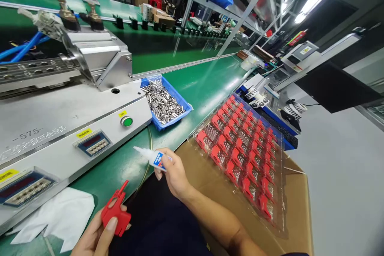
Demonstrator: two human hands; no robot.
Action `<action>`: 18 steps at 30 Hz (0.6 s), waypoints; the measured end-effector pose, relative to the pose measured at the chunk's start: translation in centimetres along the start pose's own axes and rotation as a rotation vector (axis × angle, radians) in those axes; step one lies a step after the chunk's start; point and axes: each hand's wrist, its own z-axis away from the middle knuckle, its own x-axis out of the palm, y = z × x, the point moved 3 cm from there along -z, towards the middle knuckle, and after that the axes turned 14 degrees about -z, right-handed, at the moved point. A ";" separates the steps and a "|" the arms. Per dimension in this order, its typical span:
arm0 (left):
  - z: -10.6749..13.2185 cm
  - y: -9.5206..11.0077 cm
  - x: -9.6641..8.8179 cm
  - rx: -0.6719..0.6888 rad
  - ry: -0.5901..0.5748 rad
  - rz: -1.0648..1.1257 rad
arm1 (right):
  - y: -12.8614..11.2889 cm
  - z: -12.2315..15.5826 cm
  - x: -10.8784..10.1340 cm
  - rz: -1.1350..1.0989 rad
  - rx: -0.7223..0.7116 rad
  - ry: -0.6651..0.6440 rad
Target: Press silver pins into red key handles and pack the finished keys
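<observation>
My left hand (95, 234) grips a red plastic part (115, 213) near the bottom edge, thumb pressed on its face. My right hand (173, 174) is closed around a small white glue bottle (150, 157) with a blue label, its nozzle pointing left toward the grey machine. The bottle's tip stays a hand's width above and right of the red part. To the right, a clear tray (280, 192) holds several rows of similar red parts and rests on a cardboard box (295, 204).
A grey machine (60, 116) with a green button (127, 121) and small displays fills the left. A blue bin of metal pins (164, 103) stands behind the bottle. White tissue (57, 216) lies on the green bench (207, 84). Shelves and equipment lie beyond.
</observation>
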 end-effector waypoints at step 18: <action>0.3 4.6 2.2 0.174 -0.169 0.001 | -3.6 1.0 0.5 0.253 -0.164 0.076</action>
